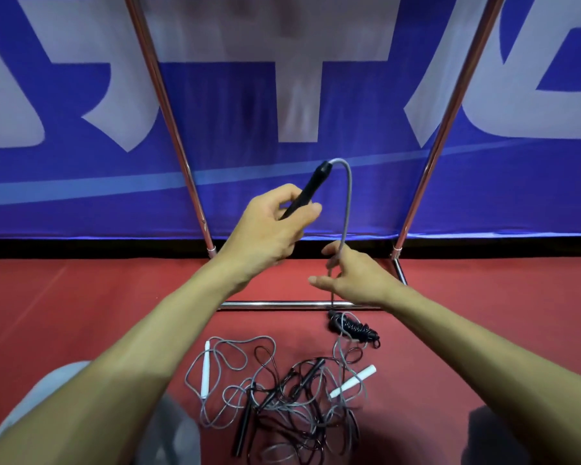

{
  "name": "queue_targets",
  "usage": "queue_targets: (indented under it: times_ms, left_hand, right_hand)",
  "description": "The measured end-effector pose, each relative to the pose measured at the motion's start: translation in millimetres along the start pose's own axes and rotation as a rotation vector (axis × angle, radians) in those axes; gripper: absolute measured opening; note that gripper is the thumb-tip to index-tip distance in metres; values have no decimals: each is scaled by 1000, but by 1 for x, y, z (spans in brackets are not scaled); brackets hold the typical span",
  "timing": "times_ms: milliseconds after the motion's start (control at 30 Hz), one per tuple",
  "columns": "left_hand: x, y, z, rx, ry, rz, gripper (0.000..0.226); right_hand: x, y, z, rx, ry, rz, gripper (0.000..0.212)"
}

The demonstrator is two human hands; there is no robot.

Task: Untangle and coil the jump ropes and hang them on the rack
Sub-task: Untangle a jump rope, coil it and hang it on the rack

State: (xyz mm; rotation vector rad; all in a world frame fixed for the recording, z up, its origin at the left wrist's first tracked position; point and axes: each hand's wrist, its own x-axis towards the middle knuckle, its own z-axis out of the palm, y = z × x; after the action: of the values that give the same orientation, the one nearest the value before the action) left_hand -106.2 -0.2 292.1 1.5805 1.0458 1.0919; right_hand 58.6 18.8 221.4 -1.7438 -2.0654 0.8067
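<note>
Nearest the lens, a knee [47,407] is showing at lower left, above the red floor [81,313]. Just right of it the tangle [282,404] is lying on the floor: grey and black cords are crossing one another, with two white handles [204,370] and several black ones among them.

Above the tangle, the left hand [265,229] is holding a black handle [307,191] raised and tilted. Its grip is closing round the lower end, thumb over fingers. A grey rope [348,196] is arching out of the handle's top and dropping to the right hand [353,280]. That hand's grip is pinching the rope between thumb and curled fingers. Below it the rope is running down towards the tangle, passing a black bundle [356,328]; whether the two are touching cannot be told.

Judgement: the step in hand is untangling. One rope is being drawn free, and no coiling or hanging is under way. The next move is calling for the right hand to feed along the rope and lift it clear of the crossings without dragging the other cords.

The rack [168,105] is standing just beyond, its two posts rising against the banner [81,196]; its top bar is lying out of view. Room between the posts is looking open. The low base bar is presenting an edge where a rope could snag.
</note>
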Motion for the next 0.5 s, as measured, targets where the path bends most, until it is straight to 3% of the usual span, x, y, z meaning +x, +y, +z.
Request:
queue_targets:
  times_ms: [133,300,400,500]
  left_hand:
    - [-2,0,4,-81,18,7,35]
    - [5,-7,-3,-175,251,-81,29]
    - [8,-15,-7,-110,270,-131,12]
    - [7,-31,4,18,242,-227,20]
  right_hand:
    - [7,5,10,-56,-9,-16,16]
    - [4,19,-12,-162,-98,99,20]
    - [-3,24,-22,86,-111,122,17]
    - [-8,20,-31,486,9,84,14]
